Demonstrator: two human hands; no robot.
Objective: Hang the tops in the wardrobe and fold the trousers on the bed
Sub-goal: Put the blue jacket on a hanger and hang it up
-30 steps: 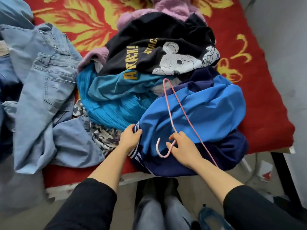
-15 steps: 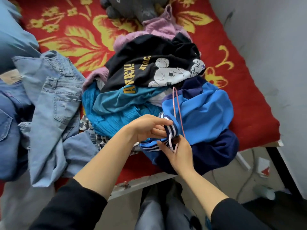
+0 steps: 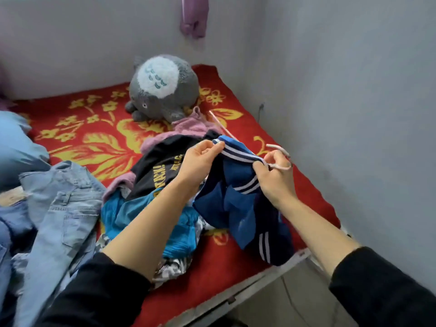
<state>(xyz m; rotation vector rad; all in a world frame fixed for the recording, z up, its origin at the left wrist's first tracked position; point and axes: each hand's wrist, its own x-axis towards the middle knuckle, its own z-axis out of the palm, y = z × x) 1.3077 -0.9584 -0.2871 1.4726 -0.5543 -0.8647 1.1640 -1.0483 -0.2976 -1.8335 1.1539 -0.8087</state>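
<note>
Pinching striped collar of blue top (image 3: 236, 204): left grip (image 3: 200, 159), right grip (image 3: 274, 179), fingers curled; right seemingly also hooks pink hanger (image 3: 276, 147).

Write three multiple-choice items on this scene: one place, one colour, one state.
1. The grey plush toy lies: A) on the floor B) on the bed, near the far wall C) in a wardrobe.
2. The blue top has trim stripes that are: A) white B) yellow C) red.
3. The blue top is: A) folded flat B) gripped by the left hand and the right hand C) untouched.
B: it rests at the bed's far end. A: white bands show. B: both hands pinch its striped edge.
</note>
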